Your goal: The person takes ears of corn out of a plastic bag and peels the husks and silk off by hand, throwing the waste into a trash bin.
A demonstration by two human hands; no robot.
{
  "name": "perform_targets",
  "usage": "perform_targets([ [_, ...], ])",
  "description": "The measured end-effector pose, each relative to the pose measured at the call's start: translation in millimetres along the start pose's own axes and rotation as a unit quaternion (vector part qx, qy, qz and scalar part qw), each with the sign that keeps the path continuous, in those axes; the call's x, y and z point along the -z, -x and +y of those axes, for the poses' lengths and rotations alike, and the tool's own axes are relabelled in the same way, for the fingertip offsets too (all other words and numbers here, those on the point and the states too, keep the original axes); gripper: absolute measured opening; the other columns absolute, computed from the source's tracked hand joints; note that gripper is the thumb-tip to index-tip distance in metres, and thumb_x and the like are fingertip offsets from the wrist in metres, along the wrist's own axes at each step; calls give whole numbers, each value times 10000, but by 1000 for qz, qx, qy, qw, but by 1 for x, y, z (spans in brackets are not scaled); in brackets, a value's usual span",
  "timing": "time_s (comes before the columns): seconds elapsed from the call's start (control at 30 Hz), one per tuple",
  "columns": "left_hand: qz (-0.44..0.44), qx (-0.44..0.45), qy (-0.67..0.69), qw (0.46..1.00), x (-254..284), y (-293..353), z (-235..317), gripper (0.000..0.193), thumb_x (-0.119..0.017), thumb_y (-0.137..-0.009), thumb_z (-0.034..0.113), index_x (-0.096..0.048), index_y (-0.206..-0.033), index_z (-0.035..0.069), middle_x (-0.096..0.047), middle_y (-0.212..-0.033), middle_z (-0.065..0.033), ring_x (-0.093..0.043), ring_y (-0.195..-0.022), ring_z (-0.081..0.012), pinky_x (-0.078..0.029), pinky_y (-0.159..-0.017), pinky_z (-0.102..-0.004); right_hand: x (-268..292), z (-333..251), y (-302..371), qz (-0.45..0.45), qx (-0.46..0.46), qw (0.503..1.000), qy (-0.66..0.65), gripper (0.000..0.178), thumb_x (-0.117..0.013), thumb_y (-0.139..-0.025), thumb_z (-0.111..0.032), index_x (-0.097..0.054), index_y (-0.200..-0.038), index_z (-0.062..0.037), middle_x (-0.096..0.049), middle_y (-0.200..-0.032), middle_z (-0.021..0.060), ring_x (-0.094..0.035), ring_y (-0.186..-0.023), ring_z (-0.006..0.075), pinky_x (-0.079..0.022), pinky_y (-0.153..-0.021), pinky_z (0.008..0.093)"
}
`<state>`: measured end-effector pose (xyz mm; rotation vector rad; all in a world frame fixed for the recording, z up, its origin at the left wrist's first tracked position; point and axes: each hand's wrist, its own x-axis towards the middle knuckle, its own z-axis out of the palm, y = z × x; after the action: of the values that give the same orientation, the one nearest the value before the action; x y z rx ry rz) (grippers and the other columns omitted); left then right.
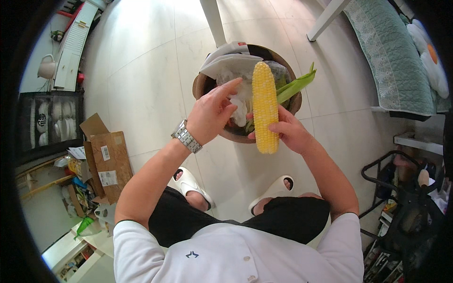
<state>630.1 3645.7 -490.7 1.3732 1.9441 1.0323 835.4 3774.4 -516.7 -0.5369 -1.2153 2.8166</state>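
Note:
A husked ear of corn (265, 108) with yellow and pale kernels stands nearly upright in the view, over the right part of a round brown bin (200, 86). My right hand (291, 132) grips it near its lower end, the thumb across the kernels. To its left, my left hand (213, 113) is over the bin with thumb and forefinger apart; I see nothing held in it. A silver watch (187, 137) is on that wrist. Green corn husk (297, 86) sticks out past the bin's right rim. A whitish plastic bag (231, 63) lines part of the bin.
My feet, in white slippers (196, 186), are on the tiled floor near the bin. White furniture legs (213, 21) stand behind it. An opened cardboard box (111, 158) is at left, a green quilted bed or sofa (389, 56) at far right, and a black metal frame (377, 172) at right.

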Motion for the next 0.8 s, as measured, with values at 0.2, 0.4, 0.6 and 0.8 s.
perform_targets([
  [0.2, -72, 89, 106, 988, 7, 2, -2, 434, -625, -960, 182, -541, -1374, 81, -655, -1146, -56, -624, -943, -134, -530, -804, -260, 6, 2, 0, -54, 3, 996, -77, 749, -591, -817, -169, -268, -1483, -58, -511, -1351, 223, -663, -1036, 350, -508, -981, 435],
  [0.4, -147, 135, 329, 923, -7, -2, 11, 497, -620, -972, 315, -537, -1351, 5, -635, -1143, -47, -584, -990, -109, -496, -870, -264, 5, 3, -4, -135, -24, 985, -105, 743, -588, -847, -180, -247, -1497, -67, -489, -1375, 224, -651, -1061, 354, -504, -990, 445],
  [0.6, -35, 133, 395, 908, -18, 3, 19, 448, -719, -901, 204, -527, -1256, 10, -653, -1140, -63, -606, -956, -103, -502, -844, -246, -26, 8, -12, 62, -17, 998, -19, 621, -689, -888, -210, -371, -1401, -61, -554, -1220, 113, -638, -1053, 249, -521, -921, 369],
  [0.8, 35, 89, 342, 935, -16, 1, 18, 401, -669, -939, 190, -530, -1275, 22, -673, -1085, -60, -621, -925, -90, -513, -810, -238, -21, 13, -15, 156, 79, 977, 125, 585, -764, -834, -158, -452, -1316, -42, -574, -1115, 33, -576, -1012, 119, -484, -890, 300],
])
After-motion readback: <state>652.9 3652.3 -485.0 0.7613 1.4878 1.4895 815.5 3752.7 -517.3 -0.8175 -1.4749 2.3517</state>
